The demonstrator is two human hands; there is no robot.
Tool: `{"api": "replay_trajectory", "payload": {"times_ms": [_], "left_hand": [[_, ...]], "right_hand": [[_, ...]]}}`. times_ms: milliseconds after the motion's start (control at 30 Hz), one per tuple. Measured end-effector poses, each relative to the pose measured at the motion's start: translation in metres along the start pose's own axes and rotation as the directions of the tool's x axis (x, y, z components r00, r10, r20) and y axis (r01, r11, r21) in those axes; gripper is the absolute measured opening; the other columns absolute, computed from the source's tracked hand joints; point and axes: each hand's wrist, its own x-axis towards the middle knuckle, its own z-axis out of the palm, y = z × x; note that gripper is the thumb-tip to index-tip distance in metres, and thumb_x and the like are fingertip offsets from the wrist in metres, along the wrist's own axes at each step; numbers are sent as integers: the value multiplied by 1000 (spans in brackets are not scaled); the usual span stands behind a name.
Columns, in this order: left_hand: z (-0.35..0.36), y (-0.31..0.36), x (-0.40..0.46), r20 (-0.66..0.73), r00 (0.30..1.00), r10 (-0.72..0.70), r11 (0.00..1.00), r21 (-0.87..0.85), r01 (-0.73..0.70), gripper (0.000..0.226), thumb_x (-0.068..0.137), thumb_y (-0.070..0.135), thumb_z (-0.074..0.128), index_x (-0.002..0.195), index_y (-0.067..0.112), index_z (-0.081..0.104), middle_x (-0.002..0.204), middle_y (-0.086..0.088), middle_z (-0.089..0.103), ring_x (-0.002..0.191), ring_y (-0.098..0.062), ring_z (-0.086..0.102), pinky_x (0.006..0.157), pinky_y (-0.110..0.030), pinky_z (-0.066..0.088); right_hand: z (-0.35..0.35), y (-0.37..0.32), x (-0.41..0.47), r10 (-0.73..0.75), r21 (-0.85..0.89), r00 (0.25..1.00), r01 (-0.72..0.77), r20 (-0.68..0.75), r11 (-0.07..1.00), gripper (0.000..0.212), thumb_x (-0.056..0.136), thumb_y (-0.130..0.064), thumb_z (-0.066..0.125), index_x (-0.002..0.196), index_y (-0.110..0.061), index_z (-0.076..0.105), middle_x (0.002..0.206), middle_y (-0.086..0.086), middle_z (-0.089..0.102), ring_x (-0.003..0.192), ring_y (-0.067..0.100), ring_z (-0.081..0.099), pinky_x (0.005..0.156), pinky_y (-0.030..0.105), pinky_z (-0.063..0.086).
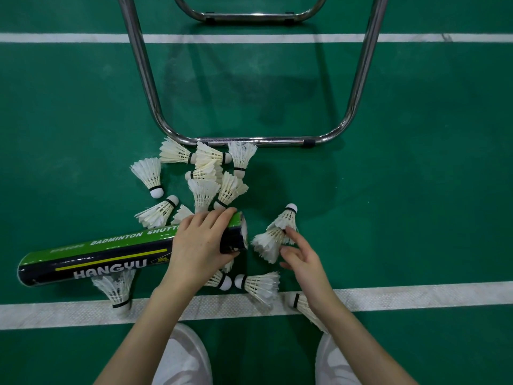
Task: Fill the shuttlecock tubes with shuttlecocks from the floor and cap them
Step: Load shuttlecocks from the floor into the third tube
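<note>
White feathered shuttlecocks [200, 173] are scattered on the green court floor [416, 190]. 1 HANGYU tube [111, 254], lying on the floor, is gripped near its open mouth by the left hand [200, 245]; a shuttlecock pair [273, 237] is touched by the right hand's [302, 259] loosely spread fingers. Filling seems barely begun; no cap is visible.

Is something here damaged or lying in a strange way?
White feather shuttlecocks lie scattered in a heap on the green court floor, pointing every way. None looks clearly damaged. The left hand holds the green-and-black cardboard tube lying sideways.
</note>
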Motion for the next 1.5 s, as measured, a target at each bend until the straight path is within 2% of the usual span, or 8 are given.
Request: {"api": "replay_trajectory", "payload": {"times_ms": [100, 233, 400, 667, 833, 1067, 1300, 1500], "left_hand": [[0, 0, 0, -1, 1000, 4, 1000, 1, -4, 81, 50, 40, 86, 121, 14, 55, 110, -3, 65, 96, -29, 62, 81, -41, 47], [2, 0, -2, 3, 1000, 5, 1000, -5, -5, 80, 51, 40, 85, 121, 14, 55, 110, -3, 65, 94, -28, 62, 80, -40, 47], [4, -1, -2, 9, 1000, 6, 1000, -8, -6, 82, 50, 41, 86, 121, 14, 55, 109, -3, 65, 93, -28, 62, 80, -40, 47], [4, -1, -1, 7, 1000, 6, 1000, -10, -6, 82, 49, 40, 86, 121, 14, 55, 109, -3, 65, 93, -29, 62, 80, -40, 48], [2, 0, -1, 3, 1000, -1, 1000, -8, 1, 80, 50, 40, 86, 120, 14, 57, 109, -3, 65, 94, -28, 62, 80, -40, 48], [3, 0, -2, 4, 1000, 15, 1000, -13, -15, 82, 50, 40, 86, 121, 13, 54, 110, -4, 65, 94, -29, 62, 79, -41, 48], [4, -1, -2, 17, 1000, 9, 1000, -9, -9, 82, 50, 41, 86, 121, 14, 55, 109, -3, 65, 92, -28, 62, 80, -40, 48], [3, 0, -2, 20, 1000, 5, 1000, -7, -5, 82, 51, 42, 85, 121, 14, 55, 110, -3, 65, 93, -28, 62, 80, -41, 48]], "right_hand": [[-9, -6, 9, -32, 23, 999, 32, -31, 999, 53, 94, -11, 49, 139, -34, 35, 132, -13, 45, 123, 4, 42, 99, 25, 35], [-20, -9, 21, -72, 23, 996, 74, -52, 997, 49, 95, -10, 47, 137, -33, 38, 138, -12, 41, 126, 3, 37, 101, 22, 29], [-17, -5, 34, -124, -121, 991, 117, -53, 986, 50, 92, -12, 52, 134, -35, 39, 140, -11, 38, 133, 10, 35, 113, 35, 28], [-10, -4, 30, -164, -183, 985, 152, -50, 971, 70, 85, -12, 63, 139, -41, 30, 138, -5, 37, 127, 17, 42, 107, 43, 38], [-20, 0, 9, -140, -197, 990, 143, 32, 970, 66, 85, -6, 61, 134, -40, 33, 130, -24, 39, 109, -8, 47, 84, 13, 46], [-31, -1, 2, -115, -489, 981, 179, 159, 853, 56, 85, -4, 54, 131, -34, 40, 135, -18, 44, 127, -1, 37, 103, 19, 31], [-34, 1, -1, -280, -589, 960, 211, -28, 780, 38, 85, -11, 60, 117, -29, 55, 102, -13, 42, 105, 9, 36, 89, 21, 33], [-35, 15, -9, -167, -532, 983, 102, -75, 841, 27, 88, -17, 59, 112, -31, 57, 74, -4, 44, 65, 11, 44, 60, 20, 38]]}}
